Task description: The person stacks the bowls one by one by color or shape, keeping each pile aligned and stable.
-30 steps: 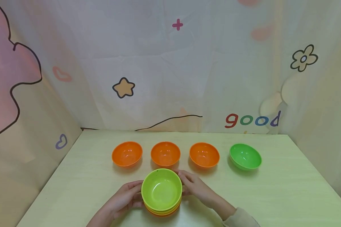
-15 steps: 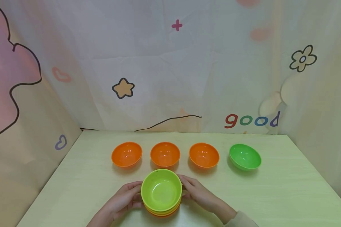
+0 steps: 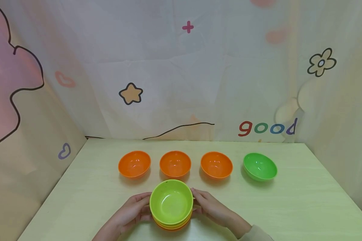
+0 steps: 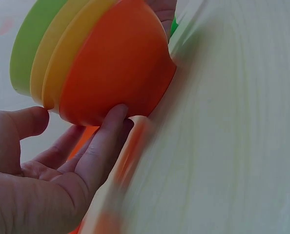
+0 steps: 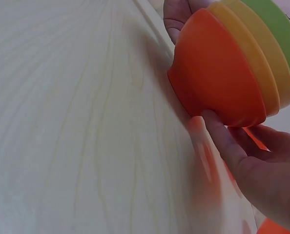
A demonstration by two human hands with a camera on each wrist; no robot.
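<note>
A stack of nested bowls stands upright at the front middle of the table, a lime-green bowl on top. Beneath it come two yellow bowls and, lowest, an orange bowl. My left hand holds the stack's left side, its thumb by the rims and fingertips against the orange bowl's lower wall. Opposite, my right hand holds the right side, one fingertip low on the orange bowl in the right wrist view. Some fingers of both hands are hidden behind the stack.
Behind the stack runs a row of separate bowls: a left orange bowl, a middle orange bowl, a right orange bowl and a green bowl. A printed curtain borders the pale table at the back and sides.
The fingers of my right hand have slid slightly nearer to me along the stack's right side. The left hand, the stack and the row of bowls look the same.
</note>
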